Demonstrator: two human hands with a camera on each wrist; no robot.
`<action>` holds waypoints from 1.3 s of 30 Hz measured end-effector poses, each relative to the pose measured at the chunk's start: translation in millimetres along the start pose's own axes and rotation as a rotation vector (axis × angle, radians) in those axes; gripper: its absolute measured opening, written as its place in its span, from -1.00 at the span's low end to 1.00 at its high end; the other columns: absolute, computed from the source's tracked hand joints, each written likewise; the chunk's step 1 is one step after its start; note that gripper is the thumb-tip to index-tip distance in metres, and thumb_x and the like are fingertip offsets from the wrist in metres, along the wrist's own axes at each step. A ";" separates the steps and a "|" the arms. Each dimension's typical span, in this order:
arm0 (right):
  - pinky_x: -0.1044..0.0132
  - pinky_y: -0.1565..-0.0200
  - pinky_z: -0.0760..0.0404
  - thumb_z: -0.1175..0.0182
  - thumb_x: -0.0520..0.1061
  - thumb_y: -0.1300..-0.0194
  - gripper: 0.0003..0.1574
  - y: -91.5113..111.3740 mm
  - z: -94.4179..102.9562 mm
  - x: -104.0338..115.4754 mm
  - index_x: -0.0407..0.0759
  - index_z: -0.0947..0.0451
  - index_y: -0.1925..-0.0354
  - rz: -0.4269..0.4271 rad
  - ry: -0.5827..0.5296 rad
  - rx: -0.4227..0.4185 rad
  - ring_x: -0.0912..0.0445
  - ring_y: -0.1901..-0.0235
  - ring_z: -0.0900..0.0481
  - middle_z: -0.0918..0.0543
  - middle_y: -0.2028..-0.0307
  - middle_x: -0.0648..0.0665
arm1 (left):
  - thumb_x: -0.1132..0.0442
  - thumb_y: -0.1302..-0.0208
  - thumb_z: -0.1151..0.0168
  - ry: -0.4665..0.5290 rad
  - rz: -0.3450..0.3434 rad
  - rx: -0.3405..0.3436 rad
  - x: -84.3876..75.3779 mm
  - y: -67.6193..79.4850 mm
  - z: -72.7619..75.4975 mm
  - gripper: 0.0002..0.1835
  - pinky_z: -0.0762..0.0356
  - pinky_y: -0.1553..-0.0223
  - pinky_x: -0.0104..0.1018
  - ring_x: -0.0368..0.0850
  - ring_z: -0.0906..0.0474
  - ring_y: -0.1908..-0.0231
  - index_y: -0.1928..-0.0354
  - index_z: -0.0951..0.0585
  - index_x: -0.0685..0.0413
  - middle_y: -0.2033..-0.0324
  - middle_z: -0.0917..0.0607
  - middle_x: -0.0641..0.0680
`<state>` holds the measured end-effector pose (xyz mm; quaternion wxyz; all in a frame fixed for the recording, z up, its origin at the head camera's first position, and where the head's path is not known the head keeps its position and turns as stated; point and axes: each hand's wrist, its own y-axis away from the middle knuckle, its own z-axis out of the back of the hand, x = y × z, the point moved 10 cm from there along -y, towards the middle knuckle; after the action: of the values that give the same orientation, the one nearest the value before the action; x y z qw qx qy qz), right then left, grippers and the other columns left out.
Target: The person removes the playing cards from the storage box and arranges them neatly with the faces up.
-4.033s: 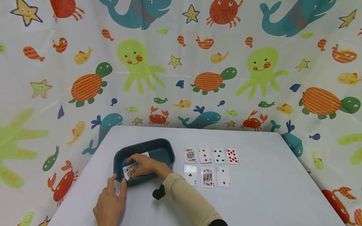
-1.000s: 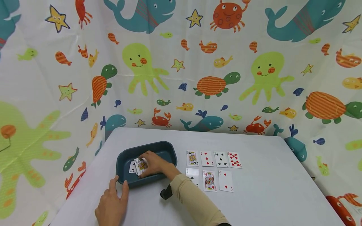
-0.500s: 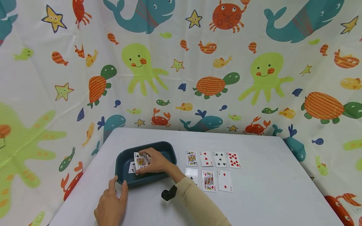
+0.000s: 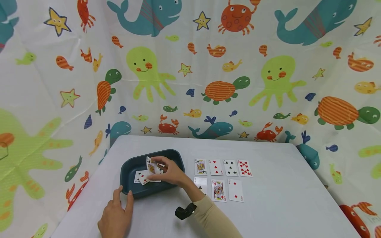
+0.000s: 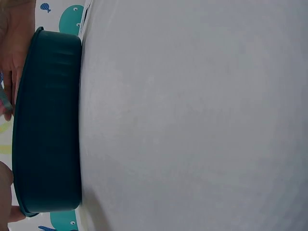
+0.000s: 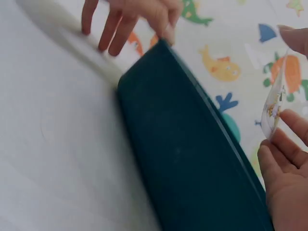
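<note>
My right hand [image 4: 168,172] pinches a face card [image 4: 151,166] between thumb and fingers over the dark teal bin [image 4: 148,191]. The card stands tilted, and looks bowed and almost edge-on in the right wrist view. Beneath it, several loose playing cards [image 4: 138,177] overlap on the bin's floor, one with a red diamond. The hand hides part of them. My left hand [image 4: 116,211] touches the bin's front left corner, thumb and forefinger out straight on either side; in the right wrist view its other fingers [image 6: 111,31] hang beside the bin.
Right of the bin, several face-up cards lie in two rows on the white table [image 4: 276,195]. A black-suit king [image 4: 200,167] begins the back row. A king of diamonds [image 4: 219,190] and a two of diamonds [image 4: 236,190] are in front. A patterned curtain [image 4: 184,66] hangs behind.
The right hand has risen from the bin's floor with the face card, which has turned from facing up to nearly upright. More cards below now show. The left hand stays at the corner.
</note>
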<state>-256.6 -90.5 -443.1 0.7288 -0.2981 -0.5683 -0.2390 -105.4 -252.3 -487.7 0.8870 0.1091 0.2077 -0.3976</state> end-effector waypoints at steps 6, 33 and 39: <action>0.18 -0.39 -0.35 -0.35 -0.18 -0.34 -0.28 18.3 4.9 5.2 -0.17 -0.38 -0.41 0.045 -0.307 -0.020 0.06 -0.39 -0.41 -0.46 -0.35 -0.09 | -0.19 -0.50 -0.03 -0.003 0.004 0.000 1.1 -1.9 -0.9 -0.34 -0.52 0.14 0.42 0.43 -0.59 0.10 -0.42 -0.27 0.08 0.12 -0.63 0.44; 0.22 -0.48 -0.21 -0.22 0.05 -0.41 -0.09 110.4 33.5 7.5 -0.26 -0.09 -0.51 0.035 -1.058 -0.110 -0.03 -0.44 -0.35 -0.48 -0.38 -0.17 | -0.21 -0.49 -0.04 -0.009 0.004 -0.016 1.4 -1.9 0.3 -0.32 -0.53 0.06 0.45 0.40 -0.61 0.13 -0.41 -0.28 0.10 0.12 -0.64 0.44; 0.19 -0.49 -0.15 -0.24 -0.02 -0.40 -0.20 133.5 49.2 6.6 -0.17 -0.19 -0.47 0.068 -1.196 -0.141 -0.09 -0.45 -0.37 -0.50 -0.36 -0.23 | -0.23 -0.49 -0.02 -0.010 0.003 -0.008 2.9 -3.1 -1.7 -0.32 -0.54 0.08 0.44 0.42 -0.61 0.12 -0.41 -0.28 0.09 0.12 -0.64 0.44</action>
<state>-197.0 38.7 -449.7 0.2684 -0.4465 -0.8525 -0.0434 -106.5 -255.6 -490.7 0.8890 0.1040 0.2046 -0.3961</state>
